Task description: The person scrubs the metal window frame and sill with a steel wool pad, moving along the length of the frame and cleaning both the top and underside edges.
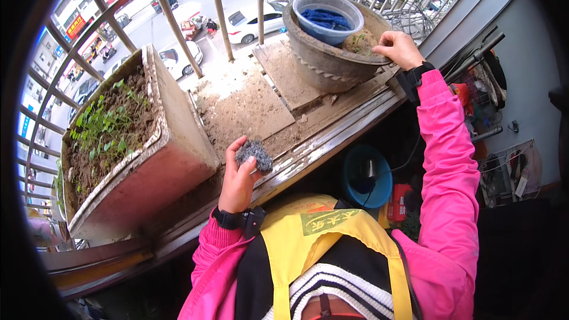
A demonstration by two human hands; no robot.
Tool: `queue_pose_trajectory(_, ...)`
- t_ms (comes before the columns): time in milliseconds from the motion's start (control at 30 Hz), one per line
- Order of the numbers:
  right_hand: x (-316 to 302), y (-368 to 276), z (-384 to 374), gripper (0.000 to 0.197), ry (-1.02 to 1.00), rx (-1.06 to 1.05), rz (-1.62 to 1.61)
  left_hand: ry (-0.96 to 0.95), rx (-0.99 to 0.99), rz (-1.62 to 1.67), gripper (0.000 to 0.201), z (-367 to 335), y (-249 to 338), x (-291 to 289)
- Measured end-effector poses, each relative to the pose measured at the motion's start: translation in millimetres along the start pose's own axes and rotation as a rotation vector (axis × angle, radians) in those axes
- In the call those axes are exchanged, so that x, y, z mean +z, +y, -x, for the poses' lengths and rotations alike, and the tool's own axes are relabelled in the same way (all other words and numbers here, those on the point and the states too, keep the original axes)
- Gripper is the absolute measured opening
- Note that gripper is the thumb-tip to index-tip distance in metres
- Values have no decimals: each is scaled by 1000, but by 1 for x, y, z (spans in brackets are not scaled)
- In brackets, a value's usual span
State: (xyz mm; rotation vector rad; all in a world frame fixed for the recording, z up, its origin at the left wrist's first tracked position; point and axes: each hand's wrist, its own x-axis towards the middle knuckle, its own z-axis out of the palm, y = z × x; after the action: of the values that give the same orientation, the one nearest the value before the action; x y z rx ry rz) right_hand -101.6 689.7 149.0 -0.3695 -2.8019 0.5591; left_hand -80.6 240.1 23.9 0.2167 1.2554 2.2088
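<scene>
A grey steel wool scourer (253, 156) sits in my left hand (238, 181), thumb and fingers closed on it, above the dirt-strewn ledge. Reaching out to the far right, my right hand (403, 49) is pinched at the rim of a round brown flower pot (323, 62). Whether its fingertips grip the rim or something small inside, I cannot tell. Within the pot, soil (370, 31) shows on the right. A pale plastic tub (302, 15) with dark blue cloth (327, 19) in it stands on the left.
To the left is a long pale planter (178, 142) with soil and green seedlings (109, 127). Loose dirt covers the boards (255, 106). Metal bars (220, 12) fence the ledge above a street. Below the ledge, a blue basin (385, 181) holds a metal cup.
</scene>
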Motion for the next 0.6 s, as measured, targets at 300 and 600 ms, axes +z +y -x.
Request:
queue_pose_trajectory(300,11,-39,50,25,265,-189,-18,-11,-33,42,50,16,-2,-12)
queue_pose_trajectory(600,129,-116,147,12,-119,-218,-268,11,-43,46,49,29,-1,-25)
